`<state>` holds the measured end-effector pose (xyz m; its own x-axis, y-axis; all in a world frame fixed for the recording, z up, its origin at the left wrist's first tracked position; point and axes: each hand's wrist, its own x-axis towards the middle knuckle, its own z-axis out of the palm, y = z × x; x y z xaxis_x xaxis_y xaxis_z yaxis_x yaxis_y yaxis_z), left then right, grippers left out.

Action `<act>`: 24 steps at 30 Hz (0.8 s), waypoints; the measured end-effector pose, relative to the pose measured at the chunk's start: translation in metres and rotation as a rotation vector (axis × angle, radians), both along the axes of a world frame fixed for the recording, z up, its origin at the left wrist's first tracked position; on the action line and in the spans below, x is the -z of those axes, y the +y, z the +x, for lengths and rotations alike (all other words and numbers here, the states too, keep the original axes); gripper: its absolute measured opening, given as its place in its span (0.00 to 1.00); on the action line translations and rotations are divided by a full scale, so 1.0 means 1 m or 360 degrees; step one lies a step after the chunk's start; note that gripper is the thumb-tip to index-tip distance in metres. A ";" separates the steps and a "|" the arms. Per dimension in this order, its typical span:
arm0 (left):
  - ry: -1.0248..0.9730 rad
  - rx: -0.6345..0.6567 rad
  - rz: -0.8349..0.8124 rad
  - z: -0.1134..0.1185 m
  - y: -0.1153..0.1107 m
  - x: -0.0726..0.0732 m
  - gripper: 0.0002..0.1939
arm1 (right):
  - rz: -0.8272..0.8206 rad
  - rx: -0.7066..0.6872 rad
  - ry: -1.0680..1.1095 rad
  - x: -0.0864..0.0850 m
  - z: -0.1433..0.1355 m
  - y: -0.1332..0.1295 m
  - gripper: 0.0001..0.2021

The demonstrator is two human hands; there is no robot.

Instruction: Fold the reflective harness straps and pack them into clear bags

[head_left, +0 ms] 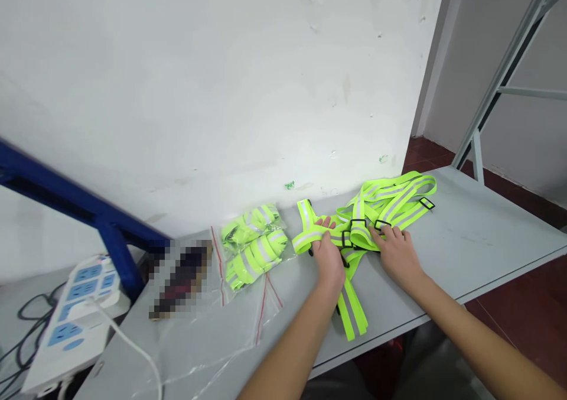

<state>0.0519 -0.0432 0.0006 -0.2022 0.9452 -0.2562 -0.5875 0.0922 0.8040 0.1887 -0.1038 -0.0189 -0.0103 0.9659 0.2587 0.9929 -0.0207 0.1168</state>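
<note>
A neon-green reflective strap vest (390,202) with grey stripes and black buckles lies spread on the grey table (478,234). My left hand (328,258) grips a strap of it near its left end, thumb on top. My right hand (397,251) presses down on the bunched straps by a black buckle in the middle. One strap end trails toward the table's front edge between my forearms.
Two folded green vests in clear zip bags (253,245) lie left of my hands, with an empty clear bag (230,335) nearer the front. A blurred dark object (182,279) and a white-blue power strip (75,317) sit further left. A blue frame bar (101,223) and a grey shelf post (496,87) flank the table.
</note>
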 end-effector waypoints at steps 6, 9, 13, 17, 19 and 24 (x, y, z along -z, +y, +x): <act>0.0385 0.0074 0.0524 0.000 -0.005 0.002 0.19 | -0.0039 -0.0084 0.0013 0.000 0.004 0.002 0.28; 0.0318 0.0101 0.0463 -0.001 -0.002 0.001 0.17 | -0.0003 -0.0082 0.0118 -0.003 0.004 0.001 0.27; 0.0112 0.0031 0.0150 -0.004 0.008 0.004 0.17 | 0.0041 -0.0146 0.0232 -0.010 0.002 0.004 0.26; 0.0031 0.0013 -0.0023 -0.006 0.014 0.006 0.16 | -0.0079 -0.0202 0.0127 -0.017 -0.005 0.013 0.29; 0.0038 0.0019 -0.0035 -0.005 0.013 0.006 0.16 | -0.0153 -0.0232 0.0059 -0.018 -0.009 0.017 0.29; 0.0322 0.0096 0.0031 -0.003 0.007 0.009 0.31 | -0.0264 -0.0326 -0.0048 -0.016 -0.015 0.023 0.28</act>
<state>0.0491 -0.0364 -0.0085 -0.1904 0.9616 -0.1978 -0.4079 0.1058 0.9069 0.1733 -0.0808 -0.0034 -0.2152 0.9721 0.0937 0.9705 0.2022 0.1313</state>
